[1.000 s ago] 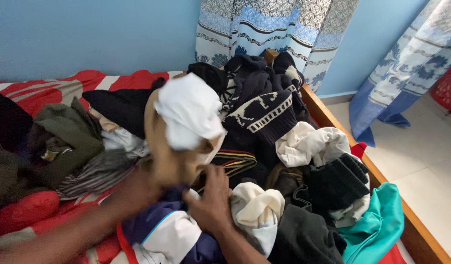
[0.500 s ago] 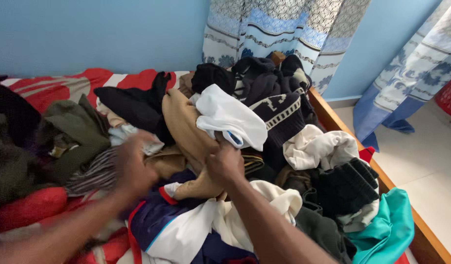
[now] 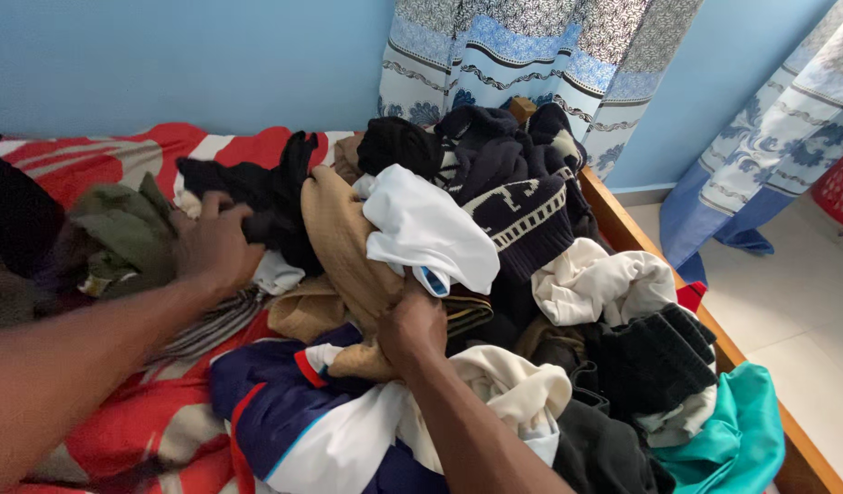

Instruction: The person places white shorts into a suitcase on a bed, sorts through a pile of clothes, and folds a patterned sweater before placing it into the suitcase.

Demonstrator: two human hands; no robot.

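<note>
Soft daylight, slight motion blur

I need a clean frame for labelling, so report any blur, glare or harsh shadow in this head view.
Head view: soft, even daylight with no glare or hard shadows. The left hand on the crumpled black garment and the olive-green cloth beside it are motion-smeared. The right hand, gripping the tan fabric, and the patterned blue-and-white curtain look sharp.

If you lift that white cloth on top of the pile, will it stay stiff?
Probably not: the white cloth already droops in soft folds over the tan garment. It looks thin, so likely light, and may slide off.
</note>
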